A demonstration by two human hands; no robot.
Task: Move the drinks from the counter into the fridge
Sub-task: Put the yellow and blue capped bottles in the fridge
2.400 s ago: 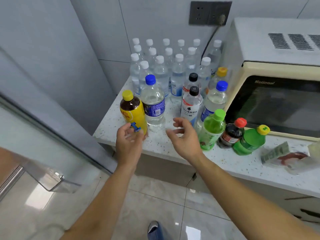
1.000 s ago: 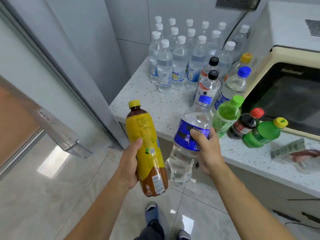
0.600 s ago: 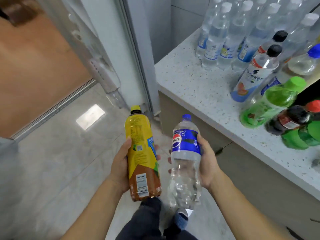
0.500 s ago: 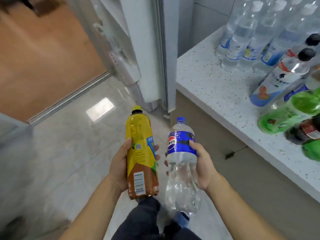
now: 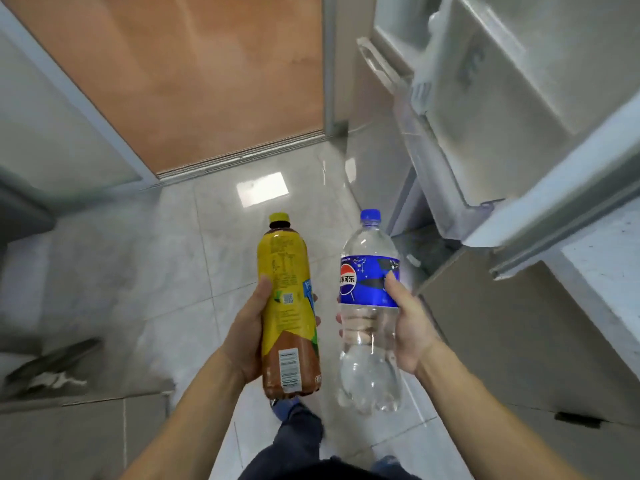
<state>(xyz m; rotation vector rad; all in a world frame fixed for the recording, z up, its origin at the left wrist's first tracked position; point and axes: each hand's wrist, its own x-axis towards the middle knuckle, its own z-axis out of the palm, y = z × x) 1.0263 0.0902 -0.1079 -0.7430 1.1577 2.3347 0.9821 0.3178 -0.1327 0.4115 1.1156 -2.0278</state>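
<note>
Beside the open fridge door (image 5: 540, 140), left hand (image 5: 247, 336) grips a tea bottle (image 5: 287, 306), right hand (image 5: 410, 329) a clear soda bottle (image 5: 369, 306); keep both upright toward what looks like a door shelf.

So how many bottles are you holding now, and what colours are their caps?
Yellow cap: 1, the brown tea bottle with the yellow label, held in the left hand.
Blue cap: 1, the clear bottle with the blue label, held in the right hand.
Total: 2 bottles.
</note>
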